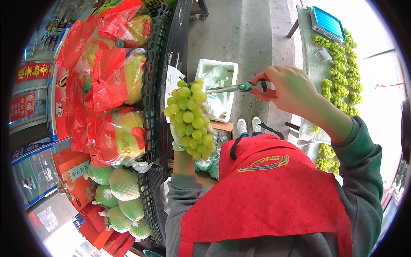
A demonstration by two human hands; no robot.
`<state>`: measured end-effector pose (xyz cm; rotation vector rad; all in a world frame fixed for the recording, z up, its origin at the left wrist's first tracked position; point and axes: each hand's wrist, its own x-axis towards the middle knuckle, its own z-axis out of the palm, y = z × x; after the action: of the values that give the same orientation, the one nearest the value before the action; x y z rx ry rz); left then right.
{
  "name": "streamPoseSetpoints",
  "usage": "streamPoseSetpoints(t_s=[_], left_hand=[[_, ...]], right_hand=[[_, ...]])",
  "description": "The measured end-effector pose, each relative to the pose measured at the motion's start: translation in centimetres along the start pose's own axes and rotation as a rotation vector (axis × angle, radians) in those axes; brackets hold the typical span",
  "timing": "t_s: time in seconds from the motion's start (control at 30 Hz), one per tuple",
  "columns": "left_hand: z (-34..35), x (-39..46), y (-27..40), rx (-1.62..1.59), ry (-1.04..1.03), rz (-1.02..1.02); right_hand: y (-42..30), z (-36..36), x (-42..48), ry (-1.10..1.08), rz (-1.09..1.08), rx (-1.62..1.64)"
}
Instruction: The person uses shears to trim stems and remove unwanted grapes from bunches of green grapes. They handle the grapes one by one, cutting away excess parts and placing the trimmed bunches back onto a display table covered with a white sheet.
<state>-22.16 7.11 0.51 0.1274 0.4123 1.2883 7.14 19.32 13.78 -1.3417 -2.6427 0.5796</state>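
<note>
A full bunch of green grapes (191,120) hangs in front of me, its stem at the top. Beneath and behind it is my left hand (177,141), wearing a pale glove and mostly hidden by the fruit; it supports the bunch. My bare right hand (289,88) grips the red handles of a pair of scissors (245,86). The scissors point left, their blades slightly parted, with the tips close to the upper right side of the bunch. Whether the tips touch a grape I cannot tell.
Below stands a white foam box (235,86) with crumpled plastic inside, above a cardboard box (224,126). At left, black crates hold red-bagged fruit (118,77) and net-wrapped melons (125,186). A table (311,61) at right carries several grape bunches (340,74) and a scale (326,24).
</note>
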Motion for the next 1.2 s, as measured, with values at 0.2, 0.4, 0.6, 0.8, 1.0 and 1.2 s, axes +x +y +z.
streamPoseSetpoints(t_s=[0.2,0.4,0.6,0.8,1.0,1.2], left_hand=[[0.8,3.0,-0.2,-0.042,0.060,0.059],[-0.6,5.9,-0.7,-0.065,0.058,0.107],[-0.1,8.7,-2.3,-0.115,0.066,0.172],[0.7,9.2,-3.9,-0.185,-0.136,0.054],[2.0,9.4,-4.3,-0.173,-0.115,0.044],[3.4,9.8,-4.1,-0.287,-0.081,0.025]], right_hand=[[2.3,3.7,-3.2,0.130,0.066,0.200],[1.5,4.8,-6.2,0.053,0.212,0.339],[0.3,6.2,-7.9,-0.033,0.248,0.388],[0.0,3.9,-7.2,0.107,0.215,0.216],[-0.1,0.7,-6.6,0.009,0.236,0.044],[-0.6,-2.9,-4.5,-0.079,0.191,0.016]])
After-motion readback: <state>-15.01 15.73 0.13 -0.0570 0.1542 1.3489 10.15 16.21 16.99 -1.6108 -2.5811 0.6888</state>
